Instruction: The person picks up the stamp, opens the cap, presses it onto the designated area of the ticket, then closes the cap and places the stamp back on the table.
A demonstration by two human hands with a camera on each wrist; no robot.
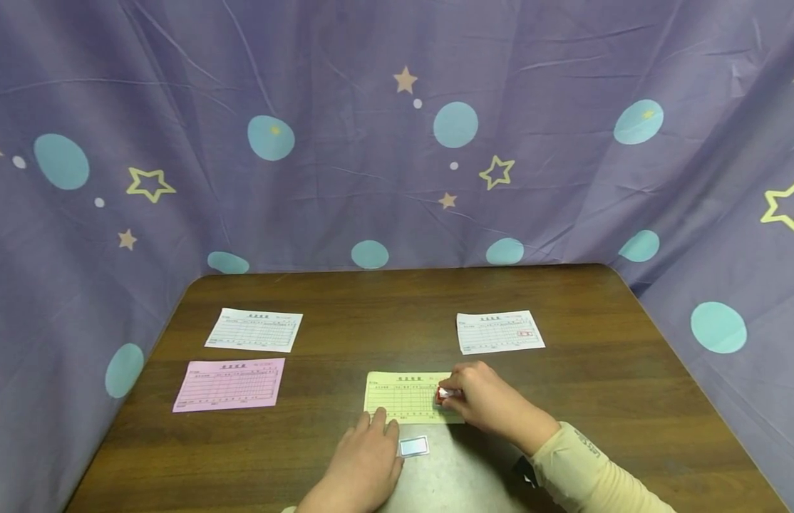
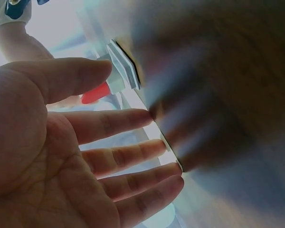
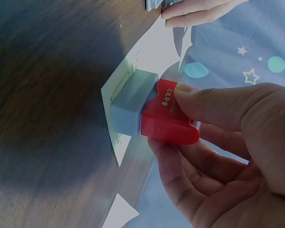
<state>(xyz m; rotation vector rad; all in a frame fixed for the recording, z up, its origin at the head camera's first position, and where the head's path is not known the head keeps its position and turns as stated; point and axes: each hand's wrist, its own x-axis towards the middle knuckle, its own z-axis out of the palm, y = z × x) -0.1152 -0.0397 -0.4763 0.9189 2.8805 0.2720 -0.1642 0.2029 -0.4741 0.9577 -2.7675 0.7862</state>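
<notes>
In the head view, a yellow printed form [image 1: 397, 395] lies on the table in front of both hands. My left hand [image 1: 369, 456] rests its fingertips on the form's near left edge, its fingers straight in the left wrist view. Between thumb and fingers, my right hand [image 1: 490, 399] grips a stamp with a red top [image 3: 168, 114] and a grey body [image 3: 133, 102]. The stamp stands on the right part of the yellow form, its underside hidden. A small pale rectangular cover [image 1: 414, 447] lies just below the form, beside my left hand.
A white form [image 1: 254, 330] and a pink form [image 1: 230, 385] lie at the left of the wooden table [image 1: 371, 320]. Another white form [image 1: 499, 332], with a red stamp mark, lies at the back right. A purple curtain [image 1: 346, 199] hangs behind and at both sides.
</notes>
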